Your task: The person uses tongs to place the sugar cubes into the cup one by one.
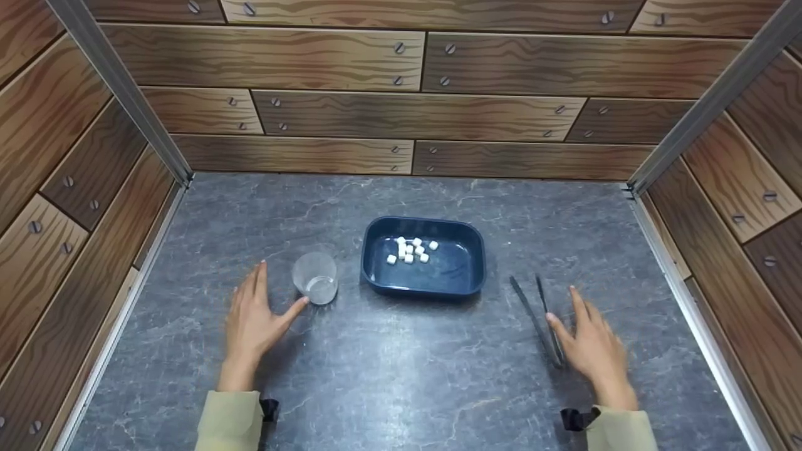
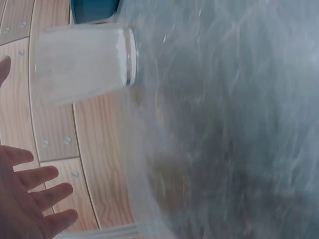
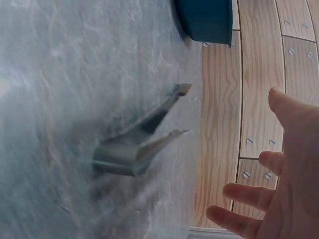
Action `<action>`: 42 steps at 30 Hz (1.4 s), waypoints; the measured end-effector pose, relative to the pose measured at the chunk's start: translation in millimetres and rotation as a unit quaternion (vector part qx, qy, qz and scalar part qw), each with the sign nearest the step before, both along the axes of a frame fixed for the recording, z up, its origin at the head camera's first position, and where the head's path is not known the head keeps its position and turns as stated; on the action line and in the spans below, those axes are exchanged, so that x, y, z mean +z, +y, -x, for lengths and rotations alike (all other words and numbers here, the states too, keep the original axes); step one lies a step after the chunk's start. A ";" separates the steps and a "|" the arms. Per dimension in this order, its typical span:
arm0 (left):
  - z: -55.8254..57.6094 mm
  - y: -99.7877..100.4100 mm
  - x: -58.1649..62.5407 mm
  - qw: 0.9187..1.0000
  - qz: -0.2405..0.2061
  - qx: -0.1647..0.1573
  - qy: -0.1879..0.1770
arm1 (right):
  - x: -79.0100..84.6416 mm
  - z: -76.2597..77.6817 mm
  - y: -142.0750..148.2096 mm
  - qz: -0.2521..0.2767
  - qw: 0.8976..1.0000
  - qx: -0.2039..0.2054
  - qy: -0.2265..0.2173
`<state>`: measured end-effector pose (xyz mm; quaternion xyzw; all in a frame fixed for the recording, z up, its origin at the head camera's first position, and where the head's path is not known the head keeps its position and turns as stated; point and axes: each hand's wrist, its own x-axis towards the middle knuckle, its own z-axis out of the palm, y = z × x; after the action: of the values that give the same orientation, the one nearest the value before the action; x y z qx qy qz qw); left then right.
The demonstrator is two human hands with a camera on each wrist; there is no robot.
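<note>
A grey, marble-veined tabletop [image 1: 388, 382] fills the floor of a three-sided bay, with a patch of light glaring on its near middle. The back wall [image 1: 344, 113] and both side walls are patterned as wooden planks with slotted screws; grey metal strips run down the back corners, and pale rails [image 1: 677, 282] edge the sides of the surface. In the middle sits a dark blue dish [image 1: 423, 291], with small white cubes [image 1: 409, 249] clustered mostly in its left half. A clear cup [image 1: 315, 272] stands upright left of it, and the left hand [image 1: 254, 322] is spread wide just beside the cup, holding nothing. To the dish's right, dark tongs [image 1: 531, 313] lie with their arms apart, tips facing the back wall. The right hand [image 1: 595, 351], also wide and holding nothing, is just beside them.
</note>
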<state>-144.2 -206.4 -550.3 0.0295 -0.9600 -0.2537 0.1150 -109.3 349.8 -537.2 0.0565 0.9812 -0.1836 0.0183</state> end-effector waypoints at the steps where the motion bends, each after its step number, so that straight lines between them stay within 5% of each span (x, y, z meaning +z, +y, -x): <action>1: -0.2 2.4 -0.9 1.000 -0.005 0.000 -0.002 | -1.0 -0.8 -1.1 0.003 1.000 0.000 -0.006; 10: 5.3 21.7 -6.8 0.997 -0.078 -0.003 -0.027 | -9.0 -5.2 -8.3 0.025 0.999 -0.004 -0.036; 15: 14.9 29.8 -7.9 0.987 -0.147 -0.009 -0.060 | -12.0 -7.4 -11.1 0.044 0.998 -0.007 -0.053; 21: 24.9 36.8 -8.6 0.977 -0.202 -0.024 -0.056 | -14.2 -7.6 -12.6 0.047 0.996 -0.011 -0.071; 42: 37.9 42.7 -12.5 0.969 -0.244 -0.004 -0.042 | -20.4 -5.7 -14.3 0.037 0.991 -0.041 -0.120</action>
<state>-182.1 -163.8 -562.8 0.0636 -0.8732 -0.4790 0.0629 -103.5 335.5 -557.6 0.1175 0.9614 -0.2120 0.1302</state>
